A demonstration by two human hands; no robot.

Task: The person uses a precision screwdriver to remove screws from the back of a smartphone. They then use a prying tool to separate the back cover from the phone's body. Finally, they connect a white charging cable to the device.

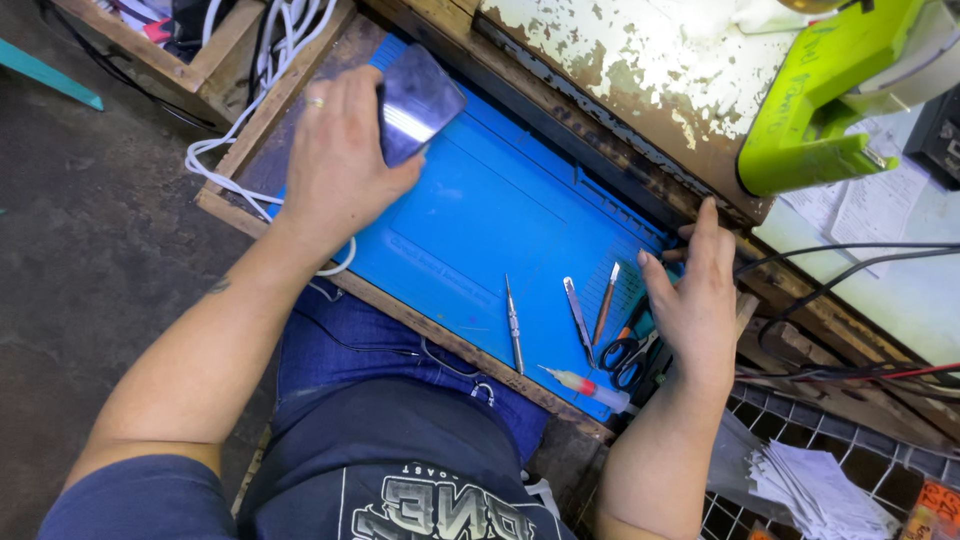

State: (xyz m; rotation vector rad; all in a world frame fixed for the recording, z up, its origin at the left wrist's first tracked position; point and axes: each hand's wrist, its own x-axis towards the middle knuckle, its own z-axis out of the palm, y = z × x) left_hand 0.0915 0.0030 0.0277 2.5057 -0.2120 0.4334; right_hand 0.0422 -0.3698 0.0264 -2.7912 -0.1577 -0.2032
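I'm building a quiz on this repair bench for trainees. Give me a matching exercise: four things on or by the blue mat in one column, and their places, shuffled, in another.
Things:
1. phone
2. scissors
3. glue bottle
4. white cable

Places:
A. at the mat's near edge, lying flat
B. under the left hand
C. over the mat's far left corner and the wooden edge
D. just below the right hand

Pairs: 1-B, 2-D, 3-A, 4-C
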